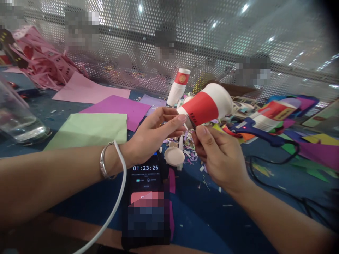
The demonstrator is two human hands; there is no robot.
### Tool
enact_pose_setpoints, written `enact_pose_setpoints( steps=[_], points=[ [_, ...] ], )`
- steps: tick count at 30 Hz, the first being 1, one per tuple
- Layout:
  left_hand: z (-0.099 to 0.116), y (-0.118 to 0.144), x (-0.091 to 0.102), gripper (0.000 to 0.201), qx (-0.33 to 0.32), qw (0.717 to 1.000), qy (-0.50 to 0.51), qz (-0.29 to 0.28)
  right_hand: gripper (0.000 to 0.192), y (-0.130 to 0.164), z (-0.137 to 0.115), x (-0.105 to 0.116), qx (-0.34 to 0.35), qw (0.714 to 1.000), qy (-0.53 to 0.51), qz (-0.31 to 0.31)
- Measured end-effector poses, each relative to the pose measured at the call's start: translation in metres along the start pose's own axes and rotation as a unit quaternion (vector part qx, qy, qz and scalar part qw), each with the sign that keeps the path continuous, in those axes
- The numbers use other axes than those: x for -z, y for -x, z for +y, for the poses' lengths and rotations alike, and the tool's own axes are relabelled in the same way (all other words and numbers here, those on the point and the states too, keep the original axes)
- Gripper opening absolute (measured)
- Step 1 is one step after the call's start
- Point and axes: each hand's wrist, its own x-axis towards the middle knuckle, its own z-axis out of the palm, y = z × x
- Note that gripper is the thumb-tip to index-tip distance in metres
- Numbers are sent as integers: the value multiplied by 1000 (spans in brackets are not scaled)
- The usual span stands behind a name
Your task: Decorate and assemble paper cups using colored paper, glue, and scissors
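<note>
A red and white paper cup (202, 107) is held tilted on its side above the table, its wide mouth toward the upper right. My left hand (156, 127) grips it at the narrow base, thumb in front and fingers partly hidden behind. Close under the cup, my right hand (219, 155) is closed in a pinch by the lower edge. A thin dark sliver shows at its fingertips, too small to name. Below the hands lie a small round white piece (174, 156) and many paper scraps (189, 150).
Coloured paper sheets (92, 128) lie left, near a clear container of liquid (29, 123). Stacked cups (178, 86) stand behind. A blue glue gun (254, 129) with a black cable and another cup stack (275, 114) are right. A phone (144, 183) lies in front.
</note>
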Motion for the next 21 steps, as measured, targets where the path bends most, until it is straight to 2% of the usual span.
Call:
enact_pose_setpoints(
  steps=[4,9,21],
  points=[
    [8,-4,2,19,-13,999,-26,-25,44,1,-1,0,-1,1000,6,11],
    [16,-8,6,27,-40,995,-77,-55,44,2,-4,-1,4,1000,7,26],
    [10,-6,5,27,-25,995,-74,-65,44,2,1,-3,-7,1000,-17,21]
  ],
)
